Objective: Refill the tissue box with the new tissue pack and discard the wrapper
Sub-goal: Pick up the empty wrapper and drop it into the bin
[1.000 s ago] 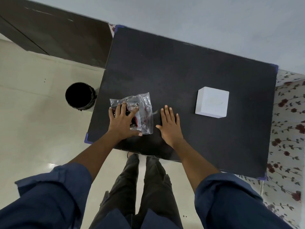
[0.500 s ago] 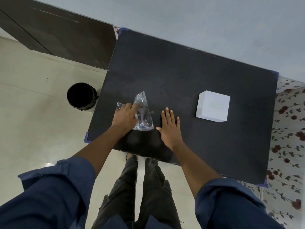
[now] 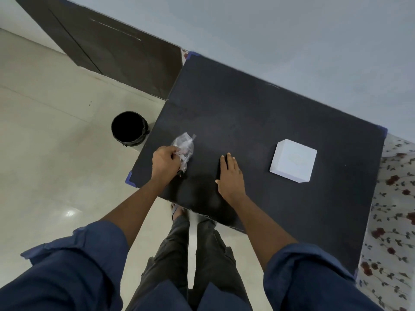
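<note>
Head view: left hand [image 3: 165, 162] is closed around the crumpled clear wrapper [image 3: 185, 146] near the black table's [image 3: 258, 113] left edge. Right hand [image 3: 231, 176] lies flat, fingers together, empty. The white tissue box [image 3: 293, 161] stands well apart to the right. Advice: bunch the wrapper tight (loose film springs open), then carry it over the black bin [image 3: 129, 128] before releasing.

I see soft, even daylight, a glare spot on the floor tile [image 3: 69, 213], faint shadows beneath both hands (wrapper slightly motion-blurred), and wide-angle bending at the edges.
</note>
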